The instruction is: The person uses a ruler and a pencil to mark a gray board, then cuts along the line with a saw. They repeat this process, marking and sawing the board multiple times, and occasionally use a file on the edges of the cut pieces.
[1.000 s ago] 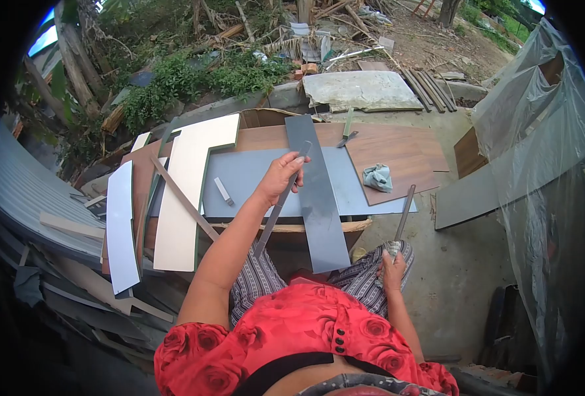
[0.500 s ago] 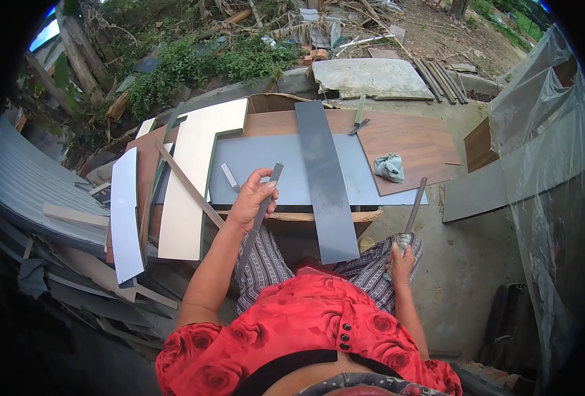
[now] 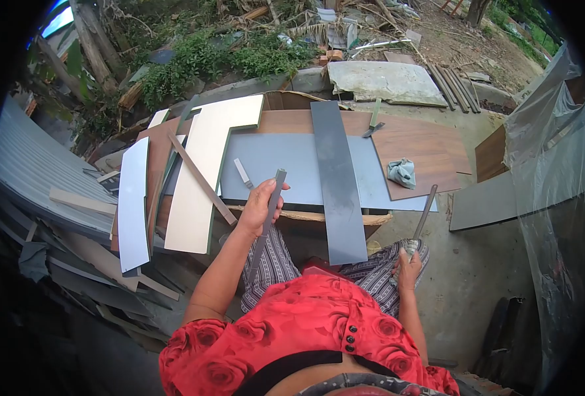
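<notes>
My left hand (image 3: 259, 210) is closed round a narrow dark grey strip (image 3: 258, 254), which slants from above my fist down over my left thigh. In my right hand (image 3: 408, 269), beside my right knee, I grip a long, thin metal tool (image 3: 426, 212), perhaps a file. Its handle looks wrapped in something pale and is partly hidden by my fingers. Between my hands, a wide dark grey board (image 3: 338, 185) lies across the work surface, its near end over my lap. A short pale grey piece (image 3: 243, 173) rests just beyond my left hand.
Cream boards (image 3: 197, 178), a white panel (image 3: 133, 204) and a brown strip (image 3: 200, 175) overlap on the left. A crumpled cloth (image 3: 402, 173) sits on a brown wood-look panel (image 3: 431, 148). Near the far edge lies a green-handled blade (image 3: 374, 119). Plastic sheeting (image 3: 550, 198) hangs at right.
My left fingers, partly raised before, now wrap more closely round the grey strip. The view has shifted slightly, moving the boards to the right in it. My right hand still holds the metal tool.
</notes>
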`<state>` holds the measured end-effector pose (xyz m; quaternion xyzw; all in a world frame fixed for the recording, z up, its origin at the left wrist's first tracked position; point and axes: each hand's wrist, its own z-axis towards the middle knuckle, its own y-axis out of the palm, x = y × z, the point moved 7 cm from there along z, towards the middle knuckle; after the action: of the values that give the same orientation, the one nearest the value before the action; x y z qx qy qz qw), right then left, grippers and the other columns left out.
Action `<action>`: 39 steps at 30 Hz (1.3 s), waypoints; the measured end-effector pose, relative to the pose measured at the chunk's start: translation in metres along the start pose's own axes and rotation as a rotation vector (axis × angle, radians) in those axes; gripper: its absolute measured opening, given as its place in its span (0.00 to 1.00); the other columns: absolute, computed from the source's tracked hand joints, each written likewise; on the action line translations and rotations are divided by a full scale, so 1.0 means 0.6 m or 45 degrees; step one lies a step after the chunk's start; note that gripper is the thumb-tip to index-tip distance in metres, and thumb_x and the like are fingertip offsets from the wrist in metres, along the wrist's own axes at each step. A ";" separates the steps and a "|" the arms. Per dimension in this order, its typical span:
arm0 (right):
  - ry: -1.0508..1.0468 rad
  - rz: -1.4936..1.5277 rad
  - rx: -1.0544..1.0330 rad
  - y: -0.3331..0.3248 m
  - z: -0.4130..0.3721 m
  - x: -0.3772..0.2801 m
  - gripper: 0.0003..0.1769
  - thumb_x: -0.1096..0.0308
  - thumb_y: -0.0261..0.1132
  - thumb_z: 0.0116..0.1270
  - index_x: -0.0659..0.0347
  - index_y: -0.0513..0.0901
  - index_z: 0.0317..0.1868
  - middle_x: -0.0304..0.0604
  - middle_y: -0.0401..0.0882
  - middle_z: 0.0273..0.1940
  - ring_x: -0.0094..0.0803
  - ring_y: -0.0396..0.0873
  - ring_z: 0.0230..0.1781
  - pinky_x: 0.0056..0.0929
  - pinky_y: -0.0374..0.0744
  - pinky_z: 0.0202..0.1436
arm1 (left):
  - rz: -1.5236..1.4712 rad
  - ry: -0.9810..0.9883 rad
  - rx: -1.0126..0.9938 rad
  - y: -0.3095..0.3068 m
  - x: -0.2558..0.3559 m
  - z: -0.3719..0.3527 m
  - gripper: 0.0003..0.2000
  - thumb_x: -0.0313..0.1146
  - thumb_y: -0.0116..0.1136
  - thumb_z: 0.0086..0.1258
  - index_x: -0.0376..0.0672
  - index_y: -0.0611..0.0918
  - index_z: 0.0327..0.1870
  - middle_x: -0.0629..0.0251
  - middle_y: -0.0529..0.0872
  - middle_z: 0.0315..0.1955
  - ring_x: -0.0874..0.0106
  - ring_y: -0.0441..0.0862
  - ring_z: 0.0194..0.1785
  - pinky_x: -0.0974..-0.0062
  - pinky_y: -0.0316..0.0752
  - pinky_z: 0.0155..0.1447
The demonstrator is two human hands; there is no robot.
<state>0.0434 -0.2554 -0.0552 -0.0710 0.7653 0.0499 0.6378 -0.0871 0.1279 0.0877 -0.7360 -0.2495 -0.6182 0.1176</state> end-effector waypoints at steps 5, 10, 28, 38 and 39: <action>-0.020 -0.025 0.008 -0.001 0.000 0.002 0.10 0.64 0.59 0.68 0.59 0.71 0.33 0.35 0.69 0.17 0.21 0.67 0.11 0.19 0.67 0.13 | -0.074 -0.022 0.015 -0.009 -0.017 0.000 0.19 0.46 0.39 0.74 0.39 0.77 0.43 0.71 0.73 0.19 0.81 0.71 0.16 0.84 0.64 0.18; -0.021 -0.004 -0.009 0.000 0.001 0.005 0.09 0.65 0.60 0.67 0.59 0.72 0.33 0.34 0.68 0.17 0.20 0.66 0.11 0.20 0.67 0.13 | -0.123 -0.050 0.030 -0.011 -0.024 -0.008 0.18 0.43 0.37 0.73 0.38 0.77 0.43 0.71 0.73 0.20 0.81 0.72 0.16 0.83 0.65 0.17; -0.097 -0.062 0.024 -0.008 0.016 0.029 0.07 0.66 0.58 0.67 0.59 0.71 0.36 0.33 0.65 0.16 0.20 0.65 0.11 0.19 0.66 0.10 | 0.132 0.196 0.272 -0.091 -0.028 -0.068 0.19 0.43 0.39 0.72 0.38 0.75 0.26 0.71 0.70 0.14 0.82 0.65 0.12 0.82 0.59 0.15; -0.249 -0.156 -0.036 -0.038 0.071 0.092 0.12 0.61 0.59 0.68 0.62 0.71 0.37 0.38 0.65 0.13 0.24 0.64 0.07 0.23 0.63 0.08 | 0.200 0.246 0.402 -0.116 -0.066 -0.113 0.22 0.43 0.38 0.72 0.39 0.75 0.21 0.69 0.70 0.10 0.79 0.65 0.11 0.78 0.61 0.17; -0.260 -0.162 -0.031 -0.038 0.072 0.094 0.13 0.61 0.59 0.68 0.62 0.71 0.36 0.38 0.66 0.13 0.24 0.64 0.07 0.23 0.63 0.07 | 0.198 0.248 0.413 -0.119 -0.066 -0.117 0.22 0.43 0.38 0.72 0.39 0.75 0.21 0.69 0.70 0.10 0.79 0.65 0.11 0.78 0.61 0.17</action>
<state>0.0795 -0.2735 -0.1183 -0.1218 0.6897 0.0257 0.7133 -0.1878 0.1459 0.0540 -0.6611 -0.2755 -0.6273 0.3057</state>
